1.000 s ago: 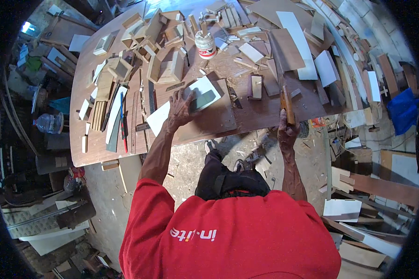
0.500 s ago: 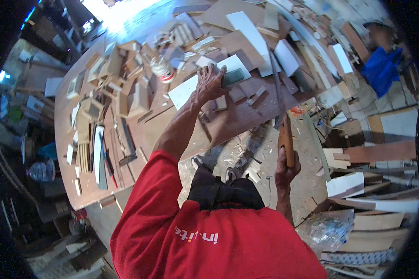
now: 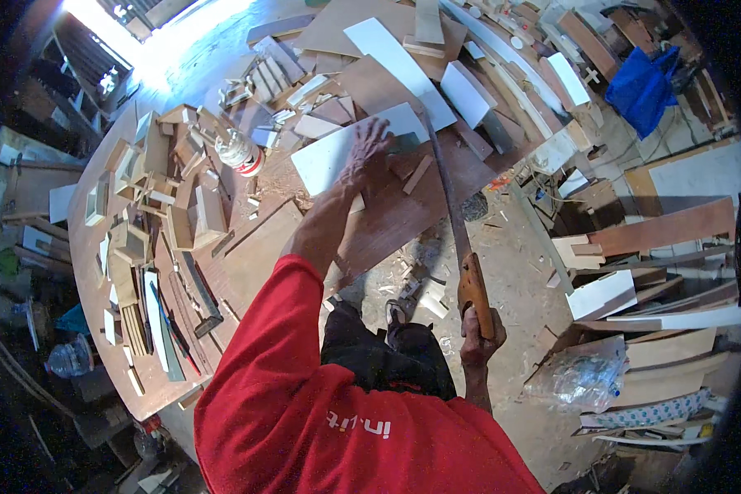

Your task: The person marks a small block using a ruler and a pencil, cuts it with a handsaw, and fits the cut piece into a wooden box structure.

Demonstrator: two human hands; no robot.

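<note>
My left hand lies over a white board on the wooden worktable, its fingers spread and pressing down. Beside that hand, the right part of the board looks darker and greyish; whether this is shadow I cannot tell. My right hand is wrapped round the wooden handle of a handsaw, held beyond the table's near edge. The long dark blade slants up and left, its far part at the board's right end. Whether the teeth touch the board cannot be made out.
A white bottle with a red band stands behind my left arm. Box-like wooden pieces, a hammer and several strips cover the table's left. Stacked boards and a bag of plastic bottles lie right. Wood scraps litter the floor.
My view has shifted, so the table appears turned. The saw blade now lies closer along the board's right end, and my right hand has come nearer my body. My left hand stays on the board.
</note>
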